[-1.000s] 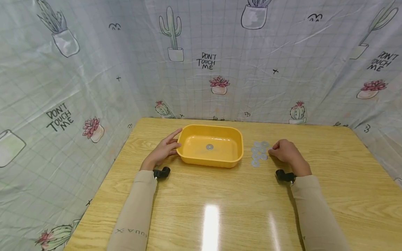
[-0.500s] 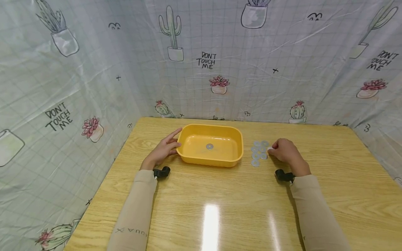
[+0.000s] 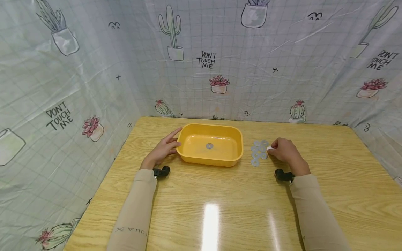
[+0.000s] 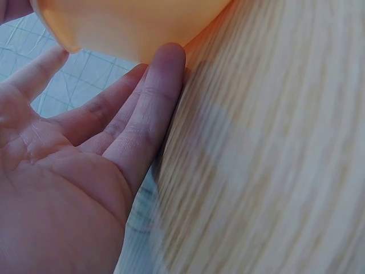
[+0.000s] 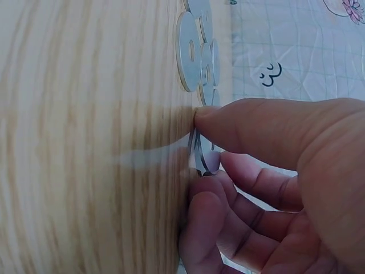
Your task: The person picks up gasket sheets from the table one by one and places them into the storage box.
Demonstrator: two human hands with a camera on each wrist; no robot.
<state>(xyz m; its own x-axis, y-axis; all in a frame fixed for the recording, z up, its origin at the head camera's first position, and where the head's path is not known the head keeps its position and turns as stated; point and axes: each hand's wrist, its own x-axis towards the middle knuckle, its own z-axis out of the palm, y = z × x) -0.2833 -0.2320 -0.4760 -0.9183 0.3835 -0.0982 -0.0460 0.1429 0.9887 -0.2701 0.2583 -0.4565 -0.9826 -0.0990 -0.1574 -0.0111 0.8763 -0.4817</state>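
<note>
A yellow plastic tray point(image 3: 188, 157) sits mid-table with one metal washer point(image 3: 209, 146) inside. My left hand point(image 3: 163, 149) rests open against the tray's left side, its straight fingers point(image 4: 154, 108) touching the tray wall point(image 4: 131, 28). Right of the tray lies a cluster of several flat washers point(image 3: 257, 152) on the wood. My right hand point(image 3: 284, 151) is at the cluster's right edge; its thumb and fingers pinch one washer point(image 5: 201, 157) lifted on edge from the table. More washers point(image 5: 191, 51) lie beyond it.
The wooden table point(image 3: 220, 209) is walled by a cactus-print curtain point(image 3: 204, 59) at the back and both sides. A black wrist camera point(image 3: 161, 172) sits on each forearm.
The right hand has edged slightly left into the washer cluster and closed its fingertips on one washer. The left hand and the tray have stayed put.
</note>
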